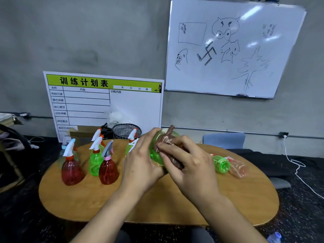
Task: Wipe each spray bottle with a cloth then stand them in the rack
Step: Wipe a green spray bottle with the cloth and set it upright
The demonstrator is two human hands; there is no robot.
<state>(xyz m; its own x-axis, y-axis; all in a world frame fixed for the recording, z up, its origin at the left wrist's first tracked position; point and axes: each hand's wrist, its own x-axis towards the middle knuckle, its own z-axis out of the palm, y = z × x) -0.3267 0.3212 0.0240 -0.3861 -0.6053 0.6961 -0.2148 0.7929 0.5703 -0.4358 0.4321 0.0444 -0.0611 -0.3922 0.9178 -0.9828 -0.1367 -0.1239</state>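
table (157,204): oval wooden top, and it's your whole work zone. Looks like wiped bottles go upright on the left and the waiting ones lie on the right, so I'd keep it sorted that way.

standing bottles (107,165): a bunch on the left side, red and green, all upright with trigger heads on. No obvious rack that I can make out, so I'm guessing that cluster is the "done" spot.

left hand (140,160): your fingers are wrapped around the green spray bottle (155,155), holding it up off the table and tilted, base end pointing away from you. Keep that grip firm but turn the bottle a bit at a time so every side gets the cloth.

right hand (191,165): clamped on the brownish patterned cloth (168,142), pressing it onto the bottle's body. Wipe in long strokes along the body, and don't skip the base or the neck.

lying bottles (228,165): a green one and a pale pink one on their sides to the right, just beside your right hand. My read is those are next, so mind your elbow doesn't roll them off.
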